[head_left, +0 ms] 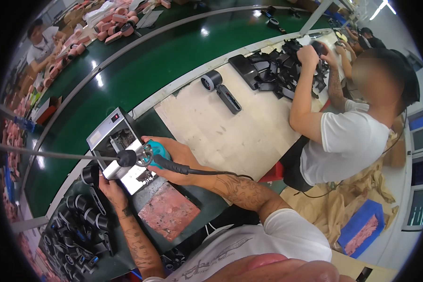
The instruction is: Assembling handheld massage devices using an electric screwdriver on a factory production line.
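Note:
My right hand (178, 157) is closed round a teal electric screwdriver (159, 151), seen from its top end, where a black cord comes out. A metal ring at that end ties it to a hanging rod. In front of it stands a silver box-shaped screw feeder (109, 126), open at the front, with dark bits inside. My left hand (113, 191) is at the feeder's near left corner, fingers curled; what they hold, if anything, is hidden. Just left of that hand lies a black handheld fan (90, 175), its handle pointing toward me.
Several black fans (75, 235) are heaped at the lower left. A worn red pad (168, 211) lies nearest me. Another fan (212, 81) rests on the cardboard sheet (192, 113); a co-worker (348, 127) handles black parts (279, 70). A green conveyor (174, 51) runs behind.

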`<action>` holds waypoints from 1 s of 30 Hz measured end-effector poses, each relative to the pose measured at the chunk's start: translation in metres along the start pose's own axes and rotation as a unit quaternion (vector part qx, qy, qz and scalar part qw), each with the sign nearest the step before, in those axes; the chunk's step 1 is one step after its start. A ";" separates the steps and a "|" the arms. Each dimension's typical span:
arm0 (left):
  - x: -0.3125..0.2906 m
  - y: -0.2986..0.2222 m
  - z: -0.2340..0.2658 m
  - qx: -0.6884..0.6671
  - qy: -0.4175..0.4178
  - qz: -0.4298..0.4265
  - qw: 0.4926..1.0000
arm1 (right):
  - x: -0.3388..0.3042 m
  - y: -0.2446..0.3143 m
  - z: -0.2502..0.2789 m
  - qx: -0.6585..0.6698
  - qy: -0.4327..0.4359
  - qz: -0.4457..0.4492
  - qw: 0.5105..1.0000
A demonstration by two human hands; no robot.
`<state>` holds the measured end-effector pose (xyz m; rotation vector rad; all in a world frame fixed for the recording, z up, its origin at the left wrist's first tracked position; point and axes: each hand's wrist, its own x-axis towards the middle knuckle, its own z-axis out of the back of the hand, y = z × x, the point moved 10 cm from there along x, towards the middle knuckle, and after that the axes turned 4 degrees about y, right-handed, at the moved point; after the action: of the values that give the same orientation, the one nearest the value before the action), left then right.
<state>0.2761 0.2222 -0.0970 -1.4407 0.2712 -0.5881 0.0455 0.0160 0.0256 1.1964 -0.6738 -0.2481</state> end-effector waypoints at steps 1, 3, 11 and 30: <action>0.001 -0.002 -0.002 0.016 0.012 -0.009 1.000 | 0.000 0.002 0.001 -0.010 -0.001 0.007 1.000; 0.003 -0.002 -0.003 0.010 0.009 -0.018 1.000 | 0.000 0.004 0.004 -0.020 -0.003 0.014 1.000; 0.002 0.007 -0.004 -0.024 0.010 0.001 1.000 | 0.000 0.003 0.002 -0.011 0.007 0.007 1.000; -0.008 0.005 0.002 -0.015 -0.033 -0.005 0.999 | -0.001 -0.009 -0.001 0.013 0.008 -0.013 1.000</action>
<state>0.2720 0.2282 -0.1028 -1.4880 0.2206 -0.5457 0.0473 0.0142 0.0171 1.2314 -0.6491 -0.2511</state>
